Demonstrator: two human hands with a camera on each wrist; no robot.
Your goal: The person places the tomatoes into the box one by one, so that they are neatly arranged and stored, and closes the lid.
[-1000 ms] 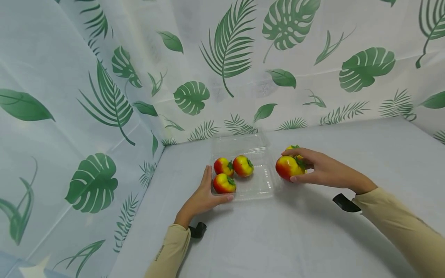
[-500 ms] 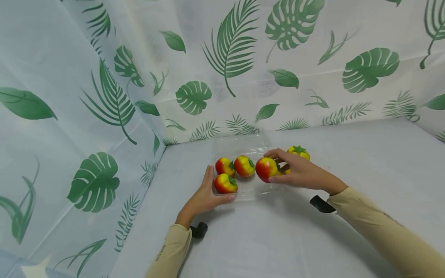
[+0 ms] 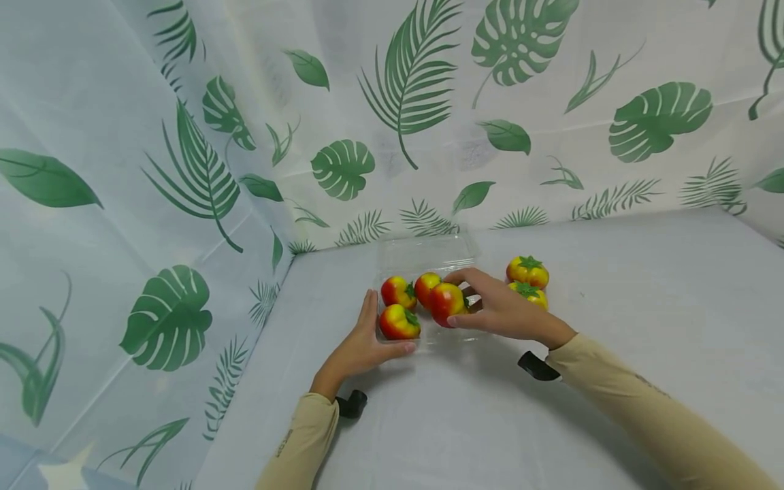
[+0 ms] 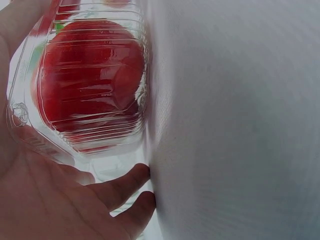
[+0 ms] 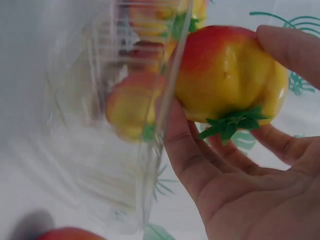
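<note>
My right hand (image 3: 505, 307) holds a red-and-yellow persimmon (image 3: 446, 305) between thumb and fingers, above the clear plastic clamshell box (image 3: 427, 253). In the right wrist view that persimmon (image 5: 225, 75), with its green leafy cap, is beside the box's rim, fingertips around it. Three more persimmons are in the box; the rear one (image 3: 427, 288) is partly hidden by the held one. My left hand (image 3: 360, 348) rests against the box's front left corner, fingers along its side and thumb along the front. Through the plastic, a red persimmon (image 4: 92, 70) shows in the left wrist view.
Two more persimmons stand right of the box, a back one (image 3: 528, 271) and a nearer one (image 3: 530, 294) partly behind my right hand. The box's lid lies folded back toward the leaf-patterned cloth wall (image 3: 429, 190). A pale cloth covers the table (image 3: 643, 292).
My right hand has carried the persimmon leftward from beside the other two to over the box. My left hand has stayed at the box's corner.
</note>
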